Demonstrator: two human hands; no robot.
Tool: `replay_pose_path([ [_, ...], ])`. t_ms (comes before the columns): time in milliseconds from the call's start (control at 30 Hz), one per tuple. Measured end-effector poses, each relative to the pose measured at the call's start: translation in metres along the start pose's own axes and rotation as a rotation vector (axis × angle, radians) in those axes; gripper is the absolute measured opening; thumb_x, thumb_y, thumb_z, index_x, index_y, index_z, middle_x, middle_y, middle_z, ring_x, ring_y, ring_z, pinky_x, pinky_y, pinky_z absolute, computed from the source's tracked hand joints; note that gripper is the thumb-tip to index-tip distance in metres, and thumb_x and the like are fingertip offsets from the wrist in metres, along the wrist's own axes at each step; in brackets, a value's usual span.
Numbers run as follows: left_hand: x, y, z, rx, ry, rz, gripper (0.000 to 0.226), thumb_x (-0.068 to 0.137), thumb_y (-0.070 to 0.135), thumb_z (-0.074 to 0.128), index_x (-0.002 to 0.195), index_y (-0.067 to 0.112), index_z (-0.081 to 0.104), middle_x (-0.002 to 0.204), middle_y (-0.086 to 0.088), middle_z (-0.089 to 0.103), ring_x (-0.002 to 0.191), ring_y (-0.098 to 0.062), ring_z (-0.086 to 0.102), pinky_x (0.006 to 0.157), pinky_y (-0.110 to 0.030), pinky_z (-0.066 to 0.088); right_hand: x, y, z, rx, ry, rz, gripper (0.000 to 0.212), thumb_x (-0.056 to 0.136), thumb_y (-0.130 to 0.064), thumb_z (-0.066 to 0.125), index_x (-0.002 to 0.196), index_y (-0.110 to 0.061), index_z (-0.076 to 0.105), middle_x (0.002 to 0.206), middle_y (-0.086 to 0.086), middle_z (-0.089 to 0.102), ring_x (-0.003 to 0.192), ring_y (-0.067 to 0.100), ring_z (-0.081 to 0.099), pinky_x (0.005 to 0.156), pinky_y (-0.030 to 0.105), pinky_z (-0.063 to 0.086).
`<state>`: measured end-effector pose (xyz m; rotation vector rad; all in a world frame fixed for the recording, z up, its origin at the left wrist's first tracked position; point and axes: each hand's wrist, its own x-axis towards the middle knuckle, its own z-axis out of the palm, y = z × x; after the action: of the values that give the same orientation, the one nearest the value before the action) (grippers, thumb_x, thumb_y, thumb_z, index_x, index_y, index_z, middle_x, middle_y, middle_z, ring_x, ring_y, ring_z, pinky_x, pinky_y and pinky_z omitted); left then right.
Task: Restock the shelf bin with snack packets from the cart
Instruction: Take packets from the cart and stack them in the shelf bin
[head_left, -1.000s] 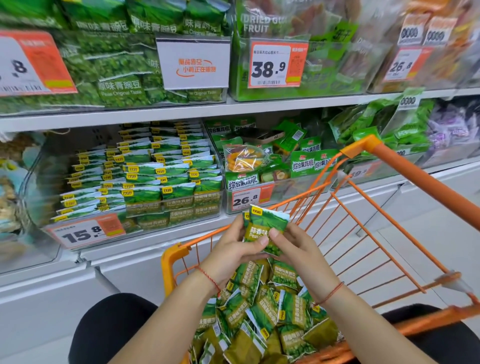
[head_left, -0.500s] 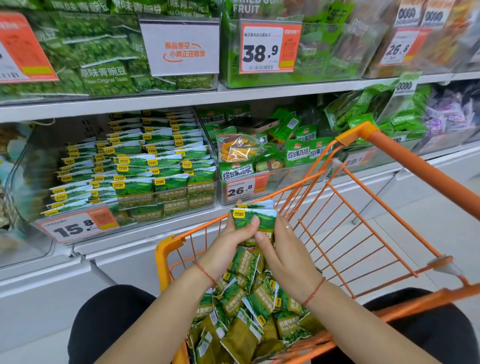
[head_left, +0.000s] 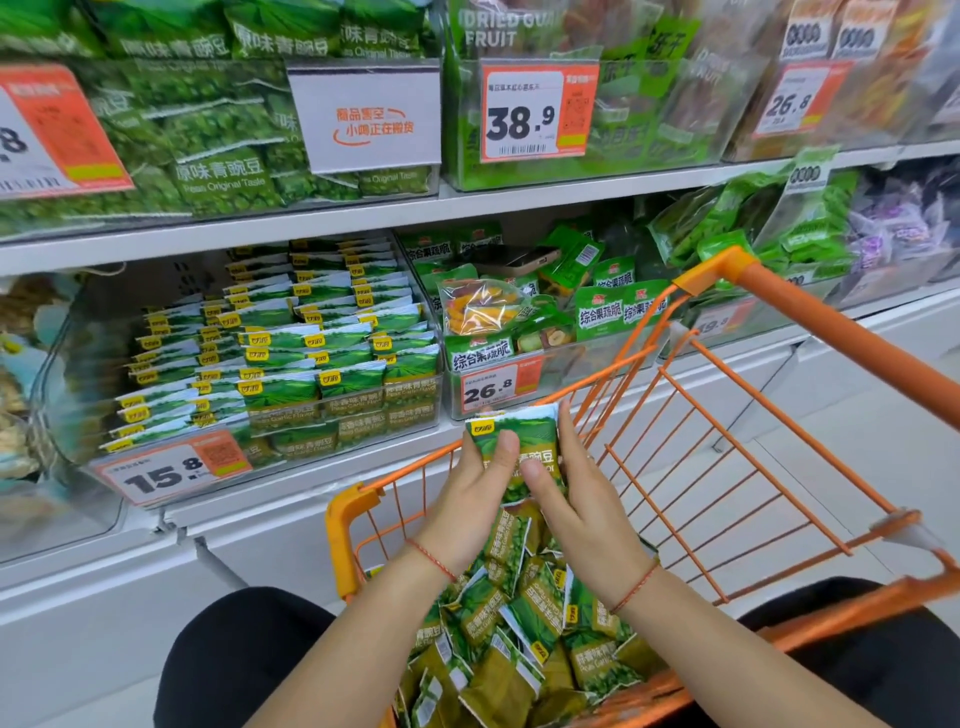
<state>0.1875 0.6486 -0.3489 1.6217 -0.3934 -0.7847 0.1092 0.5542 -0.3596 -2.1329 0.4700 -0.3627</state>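
**Greens, orange and white along the shelf**

The held packet (head_left: 511, 441) is printed green with a white top edge and a yellow logo patch; the same pattern is repeated across the packets in the shelf bin (head_left: 311, 358). The cart (head_left: 810, 332) is painted orange throughout. Thin red cords are worn at both wrists. The price tags (head_left: 171, 470) are printed white with black numerals and an orange panel. The shelf (head_left: 363, 218) is coloured white.

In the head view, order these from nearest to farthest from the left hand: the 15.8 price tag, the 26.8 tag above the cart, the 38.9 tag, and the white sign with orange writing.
From the left hand:
1. Orange-and-white 26.8 price tag, just above, middle shelf.
2. Orange-and-white 15.8 price tag, to the left, on the pea packet bin.
3. 38.9 price tag and white sign with orange writing, upper shelf: too close to call.
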Motion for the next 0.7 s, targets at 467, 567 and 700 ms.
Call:
replay_pose_path([
  [467,-0.03,0.037,-0.084,0.167,0.238,0.192,0.119,0.057,0.095,0.026,0.148,0.018,0.021,0.124,0.013,0.044,0.115,0.001,0.038,0.097,-0.015,0.029,0.046,-0.07,0.033,0.469,-0.144,-0.003,0.075,0.056,-0.048,0.07,0.122,-0.035,0.038,0.112,-0.014,0.047,0.08,0.015,0.05,0.06,0.017,0.045],
  [567,-0.048,0.038,-0.135,0.133,0.171,0.119,0.037,0.091,0.037,0.053,0.099,0.001,0.053,0.08,0.02,0.062,0.078,0.01,0.057,0.07,-0.003,0.04,0.055,-0.094,0.06,0.5,-0.241,-0.078,0.058,0.055,-0.041,0.068,0.109,-0.042,0.044,0.106,-0.016,0.046,0.07,0.004,0.048,0.052,0.012,0.045],
  [700,-0.057,0.024,-0.196,0.113,0.208,0.148,0.065,0.069,0.023,0.076,0.126,0.006,0.049,0.108,0.002,0.068,0.095,-0.004,0.065,0.082,-0.016,0.049,0.064,-0.116,0.1,0.512,-0.322,-0.109,0.048,0.066,-0.03,0.069,0.109,-0.036,0.047,0.108,-0.001,0.051,0.043,0.002,0.053,0.05,0.019,0.05],
])
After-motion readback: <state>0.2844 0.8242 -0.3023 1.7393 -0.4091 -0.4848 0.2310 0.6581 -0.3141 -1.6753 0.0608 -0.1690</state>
